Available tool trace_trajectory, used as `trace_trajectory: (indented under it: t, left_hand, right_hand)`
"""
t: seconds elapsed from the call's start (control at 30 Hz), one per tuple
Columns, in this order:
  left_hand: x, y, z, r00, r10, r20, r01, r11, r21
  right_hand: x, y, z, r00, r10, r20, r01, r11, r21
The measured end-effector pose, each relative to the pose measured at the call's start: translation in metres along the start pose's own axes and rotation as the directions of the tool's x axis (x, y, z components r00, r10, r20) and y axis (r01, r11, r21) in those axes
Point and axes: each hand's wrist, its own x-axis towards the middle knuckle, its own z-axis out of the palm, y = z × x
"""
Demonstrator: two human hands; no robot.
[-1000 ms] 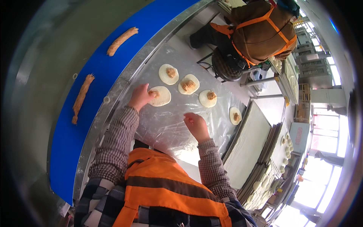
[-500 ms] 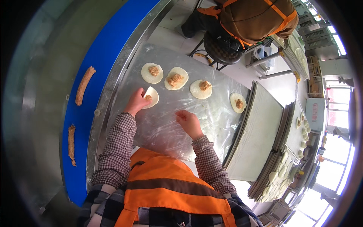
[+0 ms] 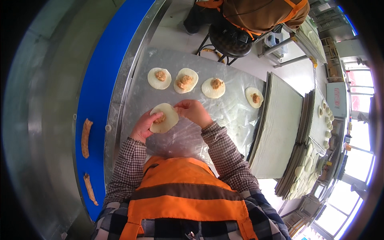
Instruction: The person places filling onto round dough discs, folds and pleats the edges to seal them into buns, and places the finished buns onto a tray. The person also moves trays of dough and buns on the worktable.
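A round dough wrapper [image 3: 170, 115] lies across my left hand [image 3: 143, 126], whose thumb rests on the lump of meat filling [image 3: 159, 119] in its middle. My right hand [image 3: 193, 112] pinches the wrapper's right edge between thumb and fingertips. Both hands hold it above the plastic-covered metal table [image 3: 160, 145]. Beyond them is a row of several flat wrappers, each topped with filling: one at the far left [image 3: 159, 78], a larger one beside it [image 3: 186, 81], another further right [image 3: 213, 87], and one by the trays [image 3: 254, 97].
Along the left runs a blue conveyor belt [image 3: 96, 96] carrying two strips of filling [image 3: 86, 140]. Stacked cloth-covered trays [image 3: 279, 120] stand at the right, with pale dough pieces [image 3: 306, 172] on trays beyond. A seated person [image 3: 260, 14] on a stool [image 3: 230, 42] is at the far side.
My left hand has lifted the filled wrapper off the table and brought it nearer. My right hand has moved up to pinch its edge. The filling strips have shifted toward me along the belt.
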Motion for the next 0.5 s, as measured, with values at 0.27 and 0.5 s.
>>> trace_trajectory:
  t: [0.27, 0.5]
  left_hand:
    - [0.001, 0.036, -0.003, 0.994, -0.041, 0.103, -0.021, 0.843, 0.537]
    - [0.011, 0.054, -0.004, 0.953, -0.142, 0.266, -0.122, 0.624, 0.772]
  right_hand:
    - [-0.018, -0.025, 0.043, 0.966, -0.11, -0.233, 0.084, 0.989, -0.12]
    - [-0.031, -0.034, 0.058, 0.931, -0.181, -0.318, 0.099, 0.961, -0.257]
